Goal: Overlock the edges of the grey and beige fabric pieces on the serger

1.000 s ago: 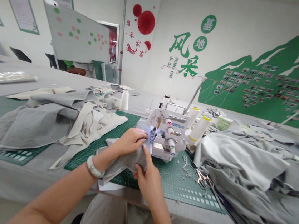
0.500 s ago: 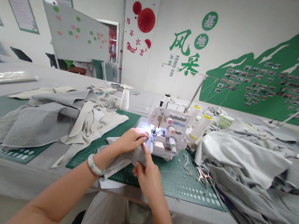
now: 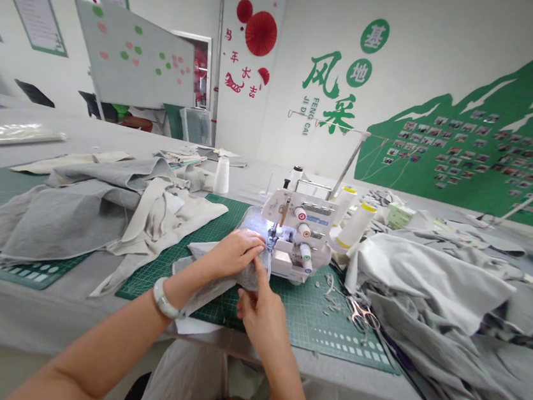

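Grey fabric [image 3: 254, 277] lies at the front of a white overlock sewing machine [image 3: 294, 235], with a lit patch near the needle and presser foot. My left hand [image 3: 236, 251] rests flat on top of the fabric, its fingers stretched toward the presser foot. The wrist wears a pale bangle [image 3: 165, 297]. My right hand [image 3: 264, 309] is close by, its index finger stretched against the fabric's right part, near the left fingertips. Its thumb is apart from the index finger, below the fabric's near edge, and the other fingers are curled. Part of the fabric is hidden under the left hand.
A green cutting mat [image 3: 290, 331] lies beneath, with fabric scraps [image 3: 330, 291] and scissors [image 3: 363, 315] to the right. Cut grey pieces [image 3: 71, 223] lie left, a large grey heap [image 3: 434, 290] right. White thread cones [image 3: 357, 226] stand behind the machine; another cone [image 3: 222, 175] stands left.
The fabric has slid slightly forward toward the machine. Its near edge no longer reaches my right thumb, which was at it before. My left hand stays on the fabric.
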Action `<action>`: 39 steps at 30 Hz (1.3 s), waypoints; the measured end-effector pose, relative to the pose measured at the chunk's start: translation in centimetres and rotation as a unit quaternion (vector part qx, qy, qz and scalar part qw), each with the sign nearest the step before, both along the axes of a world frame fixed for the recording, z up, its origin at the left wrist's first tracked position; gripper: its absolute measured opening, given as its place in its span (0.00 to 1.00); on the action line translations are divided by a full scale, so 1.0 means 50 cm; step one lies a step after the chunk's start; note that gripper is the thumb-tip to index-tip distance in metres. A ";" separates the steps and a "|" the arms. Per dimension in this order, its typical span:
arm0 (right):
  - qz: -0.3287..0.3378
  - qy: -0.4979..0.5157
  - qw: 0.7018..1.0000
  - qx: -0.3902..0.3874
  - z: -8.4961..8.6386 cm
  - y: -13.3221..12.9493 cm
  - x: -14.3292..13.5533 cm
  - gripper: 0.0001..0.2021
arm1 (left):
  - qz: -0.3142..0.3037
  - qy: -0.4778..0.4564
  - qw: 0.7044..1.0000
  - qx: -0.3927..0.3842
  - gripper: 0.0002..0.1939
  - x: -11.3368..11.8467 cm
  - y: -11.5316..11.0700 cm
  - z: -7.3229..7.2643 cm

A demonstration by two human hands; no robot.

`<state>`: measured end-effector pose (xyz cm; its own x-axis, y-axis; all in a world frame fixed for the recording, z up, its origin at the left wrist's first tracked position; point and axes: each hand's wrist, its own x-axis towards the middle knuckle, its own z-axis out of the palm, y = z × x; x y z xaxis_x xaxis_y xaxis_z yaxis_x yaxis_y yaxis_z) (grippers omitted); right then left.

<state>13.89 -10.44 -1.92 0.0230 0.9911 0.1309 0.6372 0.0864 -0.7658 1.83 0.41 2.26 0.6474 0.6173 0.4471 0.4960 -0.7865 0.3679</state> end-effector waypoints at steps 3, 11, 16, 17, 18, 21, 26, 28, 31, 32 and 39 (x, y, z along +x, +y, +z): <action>-0.013 -0.027 1.000 -0.005 0.009 -0.004 -0.004 0.32 | -0.009 -0.013 1.000 -0.005 0.16 -0.002 0.017 -0.009; -0.018 -0.048 0.999 -0.010 0.005 0.003 -0.012 0.33 | -0.009 -0.019 0.998 -0.051 0.14 -0.004 0.048 -0.012; -0.011 -0.051 0.999 -0.014 0.008 0.007 -0.018 0.33 | -0.016 -0.015 0.997 -0.077 0.14 -0.004 0.059 -0.006; -0.010 -0.053 0.998 -0.017 0.010 0.007 -0.019 0.33 | -0.018 -0.014 0.997 -0.077 0.14 -0.004 0.059 -0.006; -0.008 -0.055 0.998 -0.019 0.011 0.007 -0.020 0.33 | -0.018 -0.013 0.997 -0.076 0.14 -0.004 0.059 -0.005; -0.004 -0.057 0.998 -0.022 0.012 0.007 -0.020 0.34 | -0.011 -0.027 0.998 -0.061 0.13 -0.002 0.050 -0.001; 0.003 -0.055 0.998 -0.027 0.008 0.009 -0.019 0.34 | -0.032 -0.034 0.997 -0.064 0.13 0.003 0.031 0.006; 0.007 -0.056 0.998 -0.032 0.009 0.009 -0.020 0.34 | -0.029 -0.032 0.996 -0.080 0.13 0.003 0.033 0.007; 0.011 -0.066 0.997 -0.040 0.013 0.009 -0.022 0.34 | -0.019 -0.035 0.994 -0.104 0.13 0.002 0.042 0.005; 0.011 -0.071 0.997 -0.042 0.015 0.009 -0.022 0.34 | -0.017 -0.035 0.993 -0.111 0.13 0.001 0.045 0.004; 0.012 -0.087 0.995 -0.036 0.018 0.008 -0.023 0.34 | -0.005 -0.033 0.993 -0.113 0.15 0.000 0.055 -0.002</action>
